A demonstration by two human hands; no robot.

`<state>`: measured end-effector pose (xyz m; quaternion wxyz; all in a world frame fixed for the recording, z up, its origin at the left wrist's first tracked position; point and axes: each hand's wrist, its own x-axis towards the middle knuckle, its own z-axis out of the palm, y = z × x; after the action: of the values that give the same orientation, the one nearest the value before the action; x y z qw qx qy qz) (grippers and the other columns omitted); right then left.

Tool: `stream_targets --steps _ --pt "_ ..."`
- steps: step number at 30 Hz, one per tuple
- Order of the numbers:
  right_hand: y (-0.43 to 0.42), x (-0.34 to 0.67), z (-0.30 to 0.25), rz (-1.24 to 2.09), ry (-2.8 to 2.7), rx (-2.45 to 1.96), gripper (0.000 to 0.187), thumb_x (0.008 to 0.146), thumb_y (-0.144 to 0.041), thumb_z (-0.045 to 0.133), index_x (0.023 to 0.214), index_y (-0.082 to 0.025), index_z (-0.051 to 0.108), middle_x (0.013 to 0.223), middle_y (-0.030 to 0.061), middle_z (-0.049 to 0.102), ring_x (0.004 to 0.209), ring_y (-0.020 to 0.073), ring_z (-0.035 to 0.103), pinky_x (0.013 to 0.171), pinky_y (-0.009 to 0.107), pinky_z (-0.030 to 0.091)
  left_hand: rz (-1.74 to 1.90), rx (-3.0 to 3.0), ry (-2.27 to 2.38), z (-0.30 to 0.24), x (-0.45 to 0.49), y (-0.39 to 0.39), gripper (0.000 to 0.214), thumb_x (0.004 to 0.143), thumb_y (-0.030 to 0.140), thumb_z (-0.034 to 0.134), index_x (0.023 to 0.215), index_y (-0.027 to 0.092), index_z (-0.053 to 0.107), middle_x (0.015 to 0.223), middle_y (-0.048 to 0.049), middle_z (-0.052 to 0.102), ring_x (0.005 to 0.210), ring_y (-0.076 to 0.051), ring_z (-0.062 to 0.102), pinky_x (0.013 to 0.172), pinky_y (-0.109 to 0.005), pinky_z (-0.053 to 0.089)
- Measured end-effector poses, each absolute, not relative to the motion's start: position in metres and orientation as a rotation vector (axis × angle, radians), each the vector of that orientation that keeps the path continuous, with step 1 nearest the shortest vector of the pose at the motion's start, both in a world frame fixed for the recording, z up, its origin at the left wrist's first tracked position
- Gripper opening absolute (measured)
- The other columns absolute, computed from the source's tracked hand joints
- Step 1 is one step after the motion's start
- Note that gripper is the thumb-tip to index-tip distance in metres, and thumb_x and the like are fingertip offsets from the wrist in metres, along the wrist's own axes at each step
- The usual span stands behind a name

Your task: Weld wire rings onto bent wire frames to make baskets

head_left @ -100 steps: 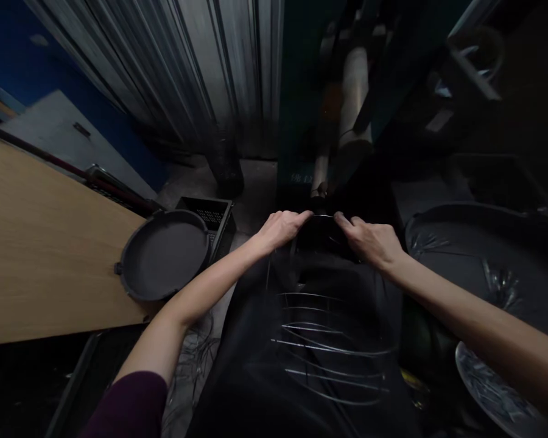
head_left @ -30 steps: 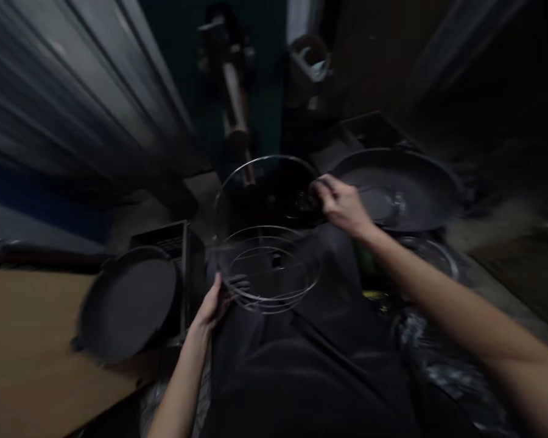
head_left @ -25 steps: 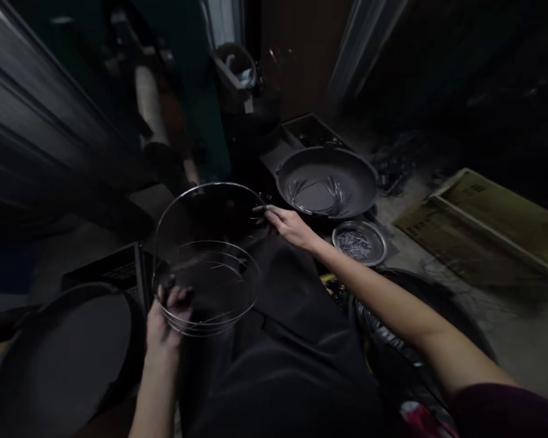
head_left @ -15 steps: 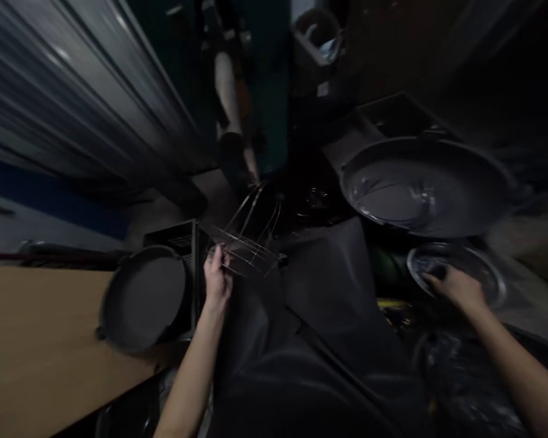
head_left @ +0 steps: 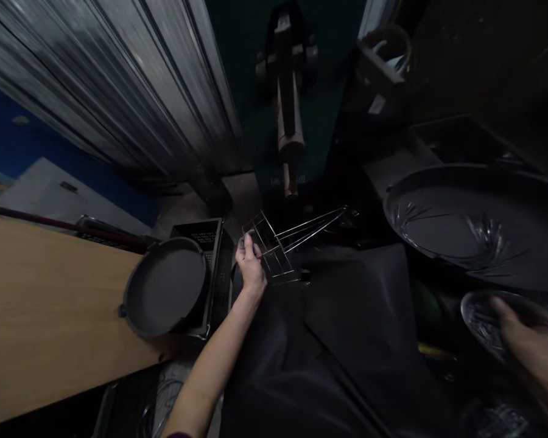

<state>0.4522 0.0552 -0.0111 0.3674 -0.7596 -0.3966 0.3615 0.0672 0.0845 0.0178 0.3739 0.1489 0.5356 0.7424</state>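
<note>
My left hand is closed on the edge of a wire basket frame, made of thin metal rings and rods and tilted on its side above my dark-clothed lap. My right hand is at the lower right, blurred, over a small shallow metal dish that holds short metal pieces. Its fingers are smeared and I cannot make out whether they hold anything.
A large dark round pan with loose wires sits at the right. A black round tray leans on a black crate beside a wooden tabletop. Corrugated metal sheeting and a machine shaft stand ahead.
Both hands held the wire frame earlier. My right hand let go and moved down right to the small dish. My left hand has tipped the frame onto its side.
</note>
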Motion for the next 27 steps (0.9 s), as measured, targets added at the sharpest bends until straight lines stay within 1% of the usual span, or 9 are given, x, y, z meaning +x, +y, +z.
stream_targets --steps 1,2,4,6,8,10,14,20,27 --pt "0.064 0.430 -0.001 0.923 -0.942 -1.995 0.026 0.064 -0.057 0.064 0.087 -0.045 0.063 0.093 0.0167 0.063 0.112 0.0405 0.051 0.068 0.060 0.043 1.916 0.399 1.375 0.019 0.067 0.091 0.042 0.075 0.053 0.063 0.095 0.016 0.061 0.047 0.0113 0.024 0.039 -0.003 0.017 0.039 -0.018 0.014" --pt "0.074 0.405 0.009 0.938 -0.884 -2.011 0.024 0.061 -0.053 0.068 0.080 -0.038 0.065 0.094 0.0152 0.065 0.106 0.0381 0.056 0.071 0.056 0.047 1.933 0.415 1.382 0.020 0.066 0.097 0.043 0.076 0.055 0.061 0.096 0.016 0.061 0.047 0.0112 0.023 0.039 -0.003 0.017 0.039 -0.018 0.014" --pt "0.097 0.354 0.024 1.141 -0.823 -1.809 0.031 0.053 -0.049 0.075 0.073 -0.028 0.065 0.088 0.0102 0.068 0.091 0.0305 0.064 0.073 0.046 0.054 1.969 0.456 1.395 0.020 0.065 0.106 0.045 0.079 0.057 0.057 0.098 0.016 0.061 0.047 0.0108 0.023 0.040 -0.004 0.017 0.039 -0.018 0.013" --pt "0.120 0.307 0.034 1.317 -0.819 -1.556 0.042 0.044 -0.048 0.081 0.072 -0.020 0.066 0.078 0.0062 0.068 0.074 0.0221 0.065 0.066 0.035 0.056 2.006 0.500 1.401 0.019 0.064 0.111 0.046 0.079 0.057 0.055 0.098 0.016 0.061 0.047 0.0104 0.024 0.041 -0.004 0.018 0.039 -0.017 0.014" --pt "0.140 0.271 0.039 1.403 -0.844 -1.376 0.047 0.041 -0.047 0.085 0.071 -0.015 0.067 0.068 0.0033 0.065 0.062 0.0156 0.063 0.057 0.026 0.053 2.043 0.527 1.403 0.018 0.061 0.115 0.046 0.079 0.057 0.056 0.098 0.016 0.062 0.048 0.0101 0.025 0.041 -0.003 0.020 0.040 -0.017 0.015" --pt "0.154 0.244 0.043 1.450 -0.859 -1.256 0.046 0.042 -0.045 0.086 0.070 -0.013 0.068 0.064 0.0021 0.064 0.057 0.0128 0.061 0.051 0.021 0.049 2.062 0.531 1.399 0.017 0.058 0.117 0.047 0.078 0.058 0.057 0.098 0.015 0.062 0.048 0.0103 0.024 0.041 -0.003 0.020 0.040 -0.016 0.015" --pt "0.167 0.214 0.051 1.556 -0.778 -1.111 0.040 0.045 -0.037 0.087 0.070 -0.012 0.068 0.066 0.0023 0.065 0.059 0.0114 0.062 0.049 0.017 0.047 2.056 0.479 1.407 0.016 0.047 0.123 0.050 0.076 0.060 0.058 0.096 0.014 0.063 0.047 0.0106 0.024 0.039 -0.003 0.019 0.039 -0.017 0.013" --pt "0.174 0.195 0.057 1.678 -0.641 -1.109 0.034 0.049 -0.028 0.087 0.072 -0.014 0.066 0.069 0.0010 0.066 0.061 0.0098 0.062 0.046 0.013 0.045 2.051 0.484 1.496 0.010 0.034 0.131 0.047 0.079 0.057 0.056 0.094 0.013 0.064 0.048 0.0097 0.025 0.040 -0.004 0.021 0.039 -0.017 0.015" --pt "0.179 0.194 0.059 1.737 -0.524 -1.151 0.031 0.050 -0.016 0.087 0.074 -0.014 0.066 0.065 -0.0015 0.063 0.056 0.0067 0.059 0.044 0.010 0.044 2.025 0.516 1.520 0.013 0.031 0.135 0.045 0.081 0.055 0.055 0.096 0.014 0.065 0.049 0.0091 0.026 0.041 -0.005 0.022 0.039 -0.018 0.016"
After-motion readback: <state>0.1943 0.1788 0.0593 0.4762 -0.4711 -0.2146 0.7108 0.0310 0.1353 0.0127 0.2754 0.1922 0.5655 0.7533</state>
